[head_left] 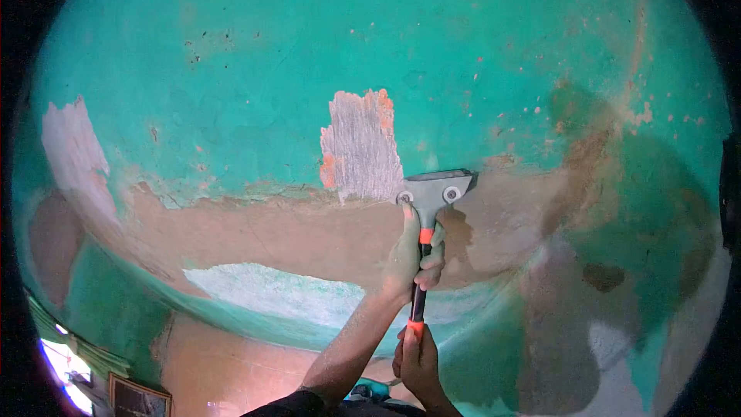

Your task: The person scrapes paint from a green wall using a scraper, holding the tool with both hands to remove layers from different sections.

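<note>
A long-handled wall scraper (pixel 417 305) with a grey head, black shaft and orange bands stands upright in front of me. Its wide blade (pixel 438 175) lies against the wall at the lower border of the green paint, just right of a bare scraped patch (pixel 363 147). My left hand (pixel 413 259) is closed around the upper shaft, its thumb stretched up to the left screw of the head. Lower down, my right hand (pixel 417 357) grips the handle by the bottom orange band. Pale dust covers my left hand and forearm.
Green paint (pixel 255 46) covers the upper wall, above a brown plaster band (pixel 255 232). Below that runs a whitish scraped strip (pixel 278 291). Another pale patch (pixel 73 143) is at the left. A picture frame (pixel 139 398) and a bright window (pixel 68 374) show at lower left.
</note>
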A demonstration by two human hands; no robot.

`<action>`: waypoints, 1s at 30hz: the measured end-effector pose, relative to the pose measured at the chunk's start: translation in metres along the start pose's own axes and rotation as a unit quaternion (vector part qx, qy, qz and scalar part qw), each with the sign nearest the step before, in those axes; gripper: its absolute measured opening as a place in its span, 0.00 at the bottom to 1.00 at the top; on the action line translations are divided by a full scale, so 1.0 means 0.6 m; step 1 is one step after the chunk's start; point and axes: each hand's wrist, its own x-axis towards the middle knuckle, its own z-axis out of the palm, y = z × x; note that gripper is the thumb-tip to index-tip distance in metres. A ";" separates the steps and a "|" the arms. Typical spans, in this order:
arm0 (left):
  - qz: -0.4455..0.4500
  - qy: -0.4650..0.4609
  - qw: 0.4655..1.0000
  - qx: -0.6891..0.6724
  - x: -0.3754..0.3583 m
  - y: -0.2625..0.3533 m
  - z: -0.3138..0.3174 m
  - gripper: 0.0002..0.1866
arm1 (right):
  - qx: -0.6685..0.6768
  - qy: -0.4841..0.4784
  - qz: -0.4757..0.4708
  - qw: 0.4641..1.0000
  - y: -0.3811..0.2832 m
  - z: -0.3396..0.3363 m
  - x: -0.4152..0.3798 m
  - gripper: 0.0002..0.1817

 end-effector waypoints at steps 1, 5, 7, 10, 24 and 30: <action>0.003 0.000 1.000 0.002 0.000 0.001 0.003 0.35 | -0.027 -0.005 -0.016 0.999 -0.004 -0.003 0.002 0.13; 0.021 -0.002 1.000 0.011 0.003 0.019 0.019 0.35 | -0.072 0.004 -0.071 0.995 -0.006 -0.004 0.019 0.14; 0.011 -0.009 1.000 0.009 0.001 0.002 0.002 0.35 | -0.037 0.008 -0.020 0.999 0.005 -0.002 0.010 0.14; 0.024 0.002 1.000 0.012 0.003 0.011 0.013 0.36 | -0.055 -0.002 -0.039 0.998 -0.003 -0.010 0.018 0.15; 0.001 0.033 0.999 0.041 0.002 0.004 0.007 0.35 | -0.012 -0.013 -0.002 1.000 -0.002 -0.002 0.007 0.14; 0.015 0.027 0.998 0.053 0.006 0.034 0.026 0.35 | -0.045 -0.018 -0.061 0.997 -0.035 0.012 0.026 0.14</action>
